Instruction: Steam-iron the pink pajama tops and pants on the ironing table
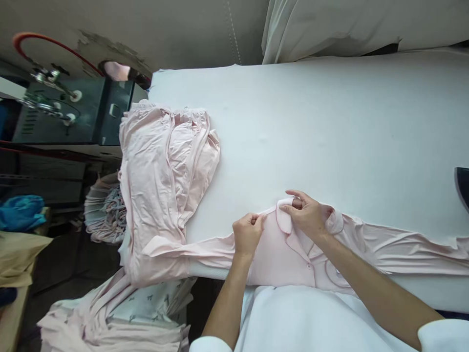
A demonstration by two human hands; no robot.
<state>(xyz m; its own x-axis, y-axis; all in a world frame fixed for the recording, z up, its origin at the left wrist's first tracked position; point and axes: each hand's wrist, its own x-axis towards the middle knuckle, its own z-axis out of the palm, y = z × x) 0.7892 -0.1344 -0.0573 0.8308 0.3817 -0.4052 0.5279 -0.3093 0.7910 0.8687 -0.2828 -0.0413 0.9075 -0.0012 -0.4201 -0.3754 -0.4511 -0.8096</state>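
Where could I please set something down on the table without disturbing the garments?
The white table looks bare beyond the pink shirt, between the pink pile at left and the dark object at the right edge. Crowded: the near edge, where left hand and right hand hold the shirt.

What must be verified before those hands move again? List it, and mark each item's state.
1. Left hand gripping the pink shirt near the shoulder: ok.
2. Right hand holding the collar: ok, thumb on top.
3. Sleeve at picture left clear of the pile of clothes: not ok, its end lies over the pile.
4. Sleeve at picture right smooth: not ok, it is wrinkled.
5. Dark object at the right edge identified: cannot tell, the picture cuts it off.
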